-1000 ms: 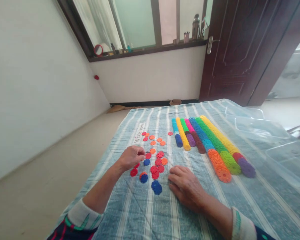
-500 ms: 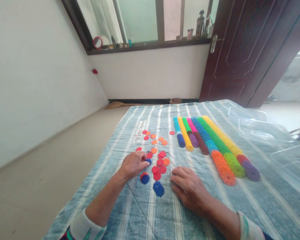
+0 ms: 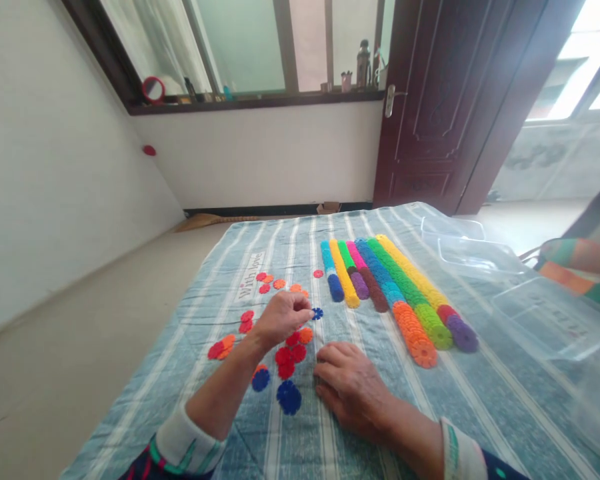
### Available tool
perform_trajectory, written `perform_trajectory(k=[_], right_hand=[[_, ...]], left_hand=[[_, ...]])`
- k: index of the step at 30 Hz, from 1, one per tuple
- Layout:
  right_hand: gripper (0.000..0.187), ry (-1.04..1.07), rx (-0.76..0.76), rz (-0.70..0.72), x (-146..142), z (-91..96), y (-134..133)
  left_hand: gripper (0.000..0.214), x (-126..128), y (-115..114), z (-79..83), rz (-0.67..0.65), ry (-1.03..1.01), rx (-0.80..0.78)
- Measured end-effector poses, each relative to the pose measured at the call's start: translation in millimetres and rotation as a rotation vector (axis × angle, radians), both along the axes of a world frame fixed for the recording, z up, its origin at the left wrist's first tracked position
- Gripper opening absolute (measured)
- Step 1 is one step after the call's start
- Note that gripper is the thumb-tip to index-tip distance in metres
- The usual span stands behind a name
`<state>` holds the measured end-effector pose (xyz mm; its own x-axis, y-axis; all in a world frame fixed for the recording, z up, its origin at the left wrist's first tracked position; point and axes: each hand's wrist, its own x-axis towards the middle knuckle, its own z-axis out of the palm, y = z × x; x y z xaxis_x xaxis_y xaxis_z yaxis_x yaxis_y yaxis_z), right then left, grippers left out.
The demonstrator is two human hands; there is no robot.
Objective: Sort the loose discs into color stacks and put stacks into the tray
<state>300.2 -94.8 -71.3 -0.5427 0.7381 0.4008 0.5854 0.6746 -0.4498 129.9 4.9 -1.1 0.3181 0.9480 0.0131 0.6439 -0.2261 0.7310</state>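
Left hand (image 3: pixel 283 319) has been carried forward up the quilt (image 3: pixel 145 400), away from the blue stack (image 3: pixel 289 397) it was closer to earlier. Its fingers (image 3: pixel 300 311) are drawn together in a loose pinch, and a small blue disc (image 3: pixel 317 313) is seen right at the fingertips. Whether that disc is gripped or is lying just beyond them cannot be told. Right hand (image 3: pixel 350 388) is laid open and flat on the quilt, with nothing grasped, its fingertips just beside the blue stack. Red discs (image 3: pixel 286 359) and an orange disc (image 3: pixel 305 335) lie between the hands, and more red discs (image 3: pixel 246 321) are scattered under and left of the left forearm. Farther off stand disc rods (image 3: pixel 380 275) in a side-by-side row, with plastic tubs (image 3: pixel 555 320) at the quilt's far right.

Risks are judged as follows: a weak pinch could let the small disc drop, a dragged forearm could scatter the loose red discs, and a shift of the right hand could knock the blue stack apart.
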Motion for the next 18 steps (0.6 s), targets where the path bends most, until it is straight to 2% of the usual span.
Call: perform_trajectory(k=[4, 8, 18], right_hand=[[0.006, -0.013, 0.016, -0.002, -0.7, -2.2, 1.4], [0.006, -0.024, 0.023, -0.005, -1.3, -3.4, 2.9], [0.007, -0.044, 0.003, -0.012, -1.5, 0.2, 3.5]], left_hand=[[0.013, 35.6, 22.0, -14.7, 0.024, 0.047, 0.076], [0.012, 55.3, 35.0, -23.3, 0.064, 0.095, 0.11], [0.015, 60.3, 46.5, -33.1, 0.117, 0.222, 0.157]])
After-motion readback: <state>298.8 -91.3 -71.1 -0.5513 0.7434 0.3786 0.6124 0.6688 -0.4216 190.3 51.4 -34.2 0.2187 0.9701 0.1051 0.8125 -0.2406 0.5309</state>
